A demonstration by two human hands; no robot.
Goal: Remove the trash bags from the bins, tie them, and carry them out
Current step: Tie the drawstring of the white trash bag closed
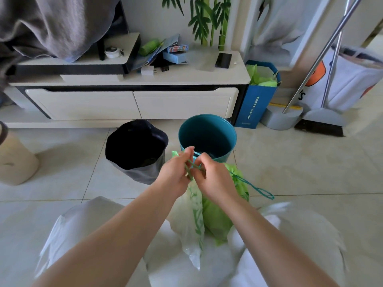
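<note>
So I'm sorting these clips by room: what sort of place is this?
Most likely a home living room. A low white TV cabinet stands against a wall with painted bamboo, a broom leans nearby, and two small bins, one teal, sit on the tiled floor.

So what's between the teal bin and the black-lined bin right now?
Only bare floor tile: the head view shows a narrow gap between the teal bin and the black-lined bin, with both hands nearer the camera.

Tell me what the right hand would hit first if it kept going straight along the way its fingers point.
Probably the left hand: the right hand points up-left into it over the drawstring. Beyond lies the teal bin; depth is unclear.
</note>
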